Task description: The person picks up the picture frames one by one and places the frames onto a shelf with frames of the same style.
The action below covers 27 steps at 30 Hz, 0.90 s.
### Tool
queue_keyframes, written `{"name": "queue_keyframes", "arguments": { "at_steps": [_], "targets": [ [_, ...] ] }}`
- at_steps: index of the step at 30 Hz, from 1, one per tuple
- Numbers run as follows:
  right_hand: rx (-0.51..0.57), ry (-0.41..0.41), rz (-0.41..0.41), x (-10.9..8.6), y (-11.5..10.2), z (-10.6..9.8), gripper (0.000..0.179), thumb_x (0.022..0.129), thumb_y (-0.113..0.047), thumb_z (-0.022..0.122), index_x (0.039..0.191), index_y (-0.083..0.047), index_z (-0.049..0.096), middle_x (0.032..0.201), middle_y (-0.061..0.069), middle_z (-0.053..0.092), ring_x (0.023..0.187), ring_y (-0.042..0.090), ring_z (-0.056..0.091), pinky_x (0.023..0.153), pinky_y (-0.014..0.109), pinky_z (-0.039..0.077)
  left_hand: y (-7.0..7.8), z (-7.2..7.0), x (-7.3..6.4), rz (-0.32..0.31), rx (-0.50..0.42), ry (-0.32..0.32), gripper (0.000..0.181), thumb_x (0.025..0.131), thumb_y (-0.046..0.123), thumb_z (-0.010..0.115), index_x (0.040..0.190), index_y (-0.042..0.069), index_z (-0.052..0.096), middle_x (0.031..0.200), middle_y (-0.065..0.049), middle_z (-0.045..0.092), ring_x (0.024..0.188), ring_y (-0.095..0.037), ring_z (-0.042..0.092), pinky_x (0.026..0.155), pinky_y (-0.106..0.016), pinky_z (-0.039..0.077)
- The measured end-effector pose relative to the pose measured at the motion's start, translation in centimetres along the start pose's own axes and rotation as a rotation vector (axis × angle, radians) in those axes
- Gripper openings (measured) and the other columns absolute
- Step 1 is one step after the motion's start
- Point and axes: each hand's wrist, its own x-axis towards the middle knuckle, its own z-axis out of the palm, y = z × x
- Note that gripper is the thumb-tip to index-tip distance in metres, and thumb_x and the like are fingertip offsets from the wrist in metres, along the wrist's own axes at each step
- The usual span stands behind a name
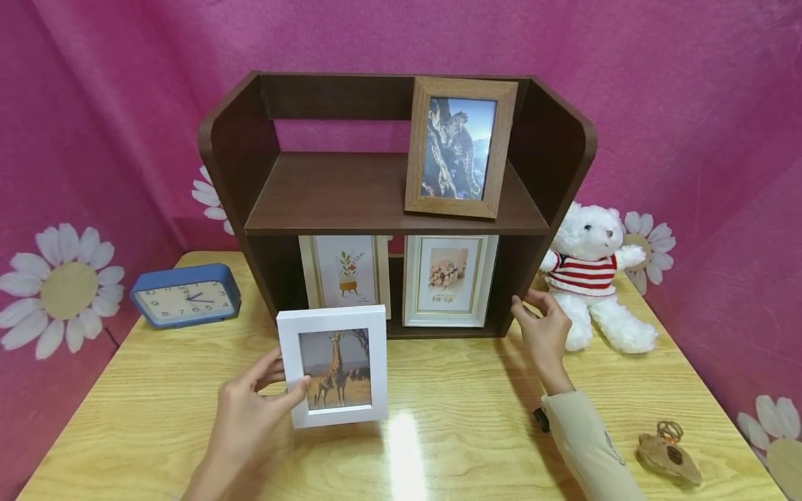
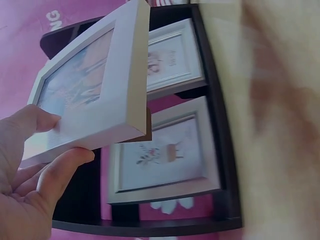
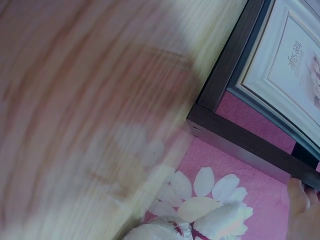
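Observation:
My left hand grips a white picture frame with a giraffe photo by its left edge, the thumb on its front. The frame is held up before the lower left part of a dark brown shelf. In the left wrist view the thumb and fingers pinch the frame's border. My right hand holds the front edge of the shelf's right side panel at the lower level. Only part of that hand shows in the right wrist view, at the panel's edge.
A wooden frame with a leopard photo leans on the upper level. Two pale frames, one with a plant print and one with a flower print, stand below. A blue clock is left; a white teddy bear and brown pouch-like item are right.

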Motion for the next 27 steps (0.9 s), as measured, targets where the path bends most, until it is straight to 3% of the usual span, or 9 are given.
{"name": "queue_keyframes", "arguments": {
  "at_steps": [6, 10, 19, 27],
  "targets": [
    [-0.002, 0.002, 0.004, 0.0, -0.1, 0.1, 0.019, 0.080, 0.008, 0.063, 0.094, 0.020, 0.060, 0.092, 0.036, 0.064, 0.070, -0.016, 0.055, 0.066, 0.004, 0.048, 1.3, -0.6, 1.1, 0.075, -0.018, 0.025, 0.049, 0.067, -0.003, 0.082, 0.113, -0.005, 0.066, 0.088, -0.018, 0.071, 0.076, 0.005, 0.061, 0.057, -0.014, 0.053],
    [0.003, 0.006, 0.012, 0.2, 0.7, 0.2, 0.018, 0.080, 0.008, 0.064, 0.094, 0.019, 0.061, 0.091, 0.034, 0.064, 0.070, -0.015, 0.056, 0.066, 0.004, 0.048, 2.4, -1.0, 1.7, 0.087, -0.030, 0.028, 0.049, 0.067, -0.003, 0.082, 0.113, -0.004, 0.066, 0.087, -0.018, 0.071, 0.075, 0.005, 0.061, 0.057, -0.015, 0.053],
    [-0.019, 0.023, 0.009, 1.0, 4.0, 0.3, 0.018, 0.079, 0.001, 0.069, 0.093, 0.012, 0.065, 0.084, 0.009, 0.070, 0.076, -0.001, 0.064, 0.067, 0.007, 0.050, 4.2, -2.1, 3.3, 0.101, -0.002, 0.007, 0.051, 0.067, -0.003, 0.082, 0.115, -0.005, 0.064, 0.088, -0.016, 0.071, 0.076, 0.007, 0.059, 0.058, -0.014, 0.053],
    [-0.012, 0.001, 0.024, 1.0, 3.8, 0.2, 0.020, 0.080, 0.001, 0.070, 0.096, 0.011, 0.065, 0.091, 0.018, 0.068, 0.070, -0.012, 0.059, 0.064, 0.006, 0.049, 5.4, -3.0, 4.9, 0.187, 0.002, 0.034, 0.052, 0.065, -0.005, 0.082, 0.114, -0.006, 0.064, 0.089, -0.017, 0.071, 0.076, 0.012, 0.058, 0.069, -0.008, 0.051]
  ]
}}
